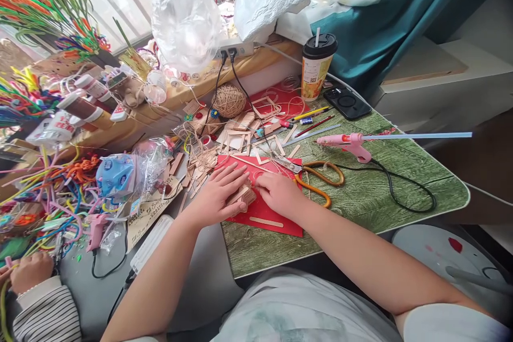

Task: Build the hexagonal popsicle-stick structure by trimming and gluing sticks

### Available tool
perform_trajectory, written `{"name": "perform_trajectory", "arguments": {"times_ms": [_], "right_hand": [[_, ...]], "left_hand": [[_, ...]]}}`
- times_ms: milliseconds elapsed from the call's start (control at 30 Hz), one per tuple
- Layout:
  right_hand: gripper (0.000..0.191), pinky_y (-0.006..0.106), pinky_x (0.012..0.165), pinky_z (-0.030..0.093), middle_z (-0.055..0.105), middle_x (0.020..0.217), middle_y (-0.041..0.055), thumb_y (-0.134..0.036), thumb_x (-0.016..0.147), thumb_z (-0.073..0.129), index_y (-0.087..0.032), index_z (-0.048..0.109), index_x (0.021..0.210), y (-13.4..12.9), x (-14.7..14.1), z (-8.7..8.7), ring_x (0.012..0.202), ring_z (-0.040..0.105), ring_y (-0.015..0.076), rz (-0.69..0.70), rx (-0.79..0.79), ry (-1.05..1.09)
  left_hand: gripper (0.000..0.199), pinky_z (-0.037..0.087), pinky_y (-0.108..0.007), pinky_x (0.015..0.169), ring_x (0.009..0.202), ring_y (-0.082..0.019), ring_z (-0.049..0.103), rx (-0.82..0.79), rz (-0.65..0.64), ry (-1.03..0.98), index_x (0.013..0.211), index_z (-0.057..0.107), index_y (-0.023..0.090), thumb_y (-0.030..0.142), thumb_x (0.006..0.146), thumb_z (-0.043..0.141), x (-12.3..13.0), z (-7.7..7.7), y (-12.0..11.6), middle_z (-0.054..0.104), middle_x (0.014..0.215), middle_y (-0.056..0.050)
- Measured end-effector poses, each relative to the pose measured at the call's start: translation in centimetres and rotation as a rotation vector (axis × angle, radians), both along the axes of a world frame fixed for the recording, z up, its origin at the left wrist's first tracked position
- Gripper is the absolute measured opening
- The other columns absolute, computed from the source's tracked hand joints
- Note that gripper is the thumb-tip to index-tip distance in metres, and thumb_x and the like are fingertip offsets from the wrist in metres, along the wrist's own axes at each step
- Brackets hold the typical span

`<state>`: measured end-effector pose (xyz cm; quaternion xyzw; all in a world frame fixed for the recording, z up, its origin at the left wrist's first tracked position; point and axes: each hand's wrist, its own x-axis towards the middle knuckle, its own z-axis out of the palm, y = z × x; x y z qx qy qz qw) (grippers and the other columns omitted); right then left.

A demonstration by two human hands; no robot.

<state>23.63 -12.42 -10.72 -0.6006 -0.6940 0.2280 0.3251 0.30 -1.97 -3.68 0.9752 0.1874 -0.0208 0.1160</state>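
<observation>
My left hand (220, 189) lies over a small block built of layered wooden craft sticks (245, 196), its fingers stretched along the far side and the thumb on the near side. The block rests on a red sheet (288, 219). My right hand (278, 195) is closed at the block's right side, fingertips curled close to it; what they pinch, if anything, is hidden. One loose craft stick (266, 222) lies on the sheet in front. Scissors with orange handles (320, 173) lie just beyond my right hand.
A pink glue gun (348, 143) with a long glue stick and cable lies at the right. Behind are a twine ball (229, 100), a lidded cup (318, 67) and a black phone (347, 103). Another person's hand (32, 271) is at lower left, near tangled pipe cleaners (72, 192).
</observation>
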Motion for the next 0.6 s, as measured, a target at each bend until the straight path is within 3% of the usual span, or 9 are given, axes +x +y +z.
{"name": "perform_trajectory", "arguments": {"times_ms": [167, 367, 500, 600], "right_hand": [[0.016, 0.032, 0.078, 0.043, 0.074, 0.099, 0.0067, -0.016, 0.103, 0.060, -0.021, 0.072, 0.095, 0.01, -0.08, 0.13, 0.095, 0.066, 0.0217, 0.020, -0.004, -0.033], [0.016, 0.032, 0.083, 0.045, 0.076, 0.100, 0.0061, -0.012, 0.102, 0.061, -0.021, 0.074, 0.098, 0.14, -0.20, -0.37, 0.096, 0.067, 0.0216, 0.050, 0.023, 0.028], [0.016, 0.033, 0.085, 0.046, 0.076, 0.101, 0.0064, -0.013, 0.102, 0.061, -0.021, 0.074, 0.098, 0.26, -0.28, -0.60, 0.097, 0.067, 0.0223, 0.061, 0.031, 0.046], [0.017, 0.033, 0.084, 0.046, 0.076, 0.099, 0.0065, -0.014, 0.103, 0.059, -0.020, 0.073, 0.096, 0.32, -0.28, -0.74, 0.096, 0.067, 0.0220, 0.080, 0.039, 0.018]], "left_hand": [[0.078, 0.019, -0.057, 0.137, 0.167, -0.035, 0.027, -0.017, 0.009, -0.001, 0.173, 0.032, 0.031, 0.064, 0.105, 0.053, -0.05, -0.10, 0.09, 0.035, 0.177, -0.006], [0.102, 0.019, -0.059, 0.138, 0.167, -0.039, 0.026, -0.072, 0.005, -0.048, 0.174, 0.024, 0.027, 0.073, 0.094, 0.066, -0.23, 0.07, 0.08, 0.033, 0.178, -0.012], [0.102, 0.022, -0.057, 0.138, 0.167, -0.036, 0.028, -0.076, 0.026, -0.104, 0.174, 0.021, 0.024, 0.067, 0.094, 0.069, -0.28, 0.18, -0.17, 0.029, 0.179, -0.015], [0.099, 0.022, -0.061, 0.137, 0.169, -0.040, 0.019, -0.083, 0.044, -0.108, 0.172, 0.029, 0.023, 0.068, 0.094, 0.070, -0.30, 0.44, -0.33, 0.022, 0.181, -0.017]]}}
